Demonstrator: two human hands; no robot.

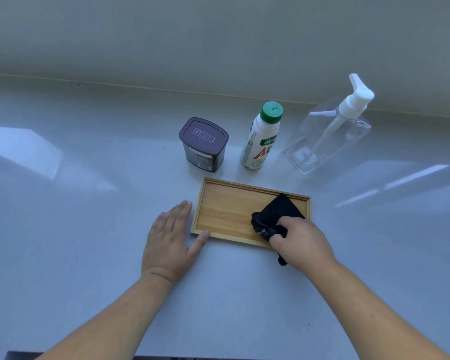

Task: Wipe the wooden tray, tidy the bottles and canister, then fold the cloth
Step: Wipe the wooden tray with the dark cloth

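Note:
A shallow wooden tray [226, 209] lies on the pale counter in the middle of the view. My right hand [300, 241] grips a bunched black cloth [277, 213] that rests on the tray's right part. My left hand [170, 239] lies flat on the counter, fingers together, its thumb touching the tray's near left corner. Behind the tray stand a dark canister [203, 144] with a purple lid, a white drink bottle [261, 137] with a green cap, and a clear pump bottle [327, 136] with a white pump head.
The counter [76, 229] meets a wall along its far side, just behind the three containers. Its near edge shows dark at the bottom of the view. Bright reflections lie on the surface at left and right.

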